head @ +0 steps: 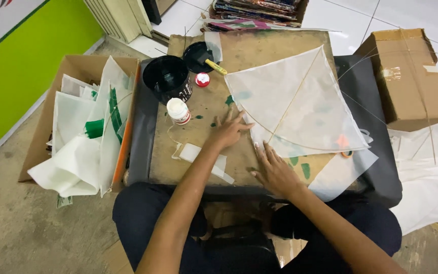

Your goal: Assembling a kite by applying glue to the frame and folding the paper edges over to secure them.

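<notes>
A white translucent paper kite (300, 101) with a thin bamboo spine and a bowed cross stick lies on a brown board (204, 106) across my lap. My left hand (229, 129) rests flat, fingers spread, at the kite's left lower edge. My right hand (272, 170) presses flat on the kite's bottom corner. Neither hand holds anything. A small white paper strip (198, 155) lies on the board just left of my left forearm.
A black pot (167, 77), its lid with a yellow-handled brush (201, 55), a white glue bottle (179, 110) and a red cap (202, 79) stand at the board's far left. A cardboard box of white kites (84, 127) sits left; another cardboard box (406, 76) sits right.
</notes>
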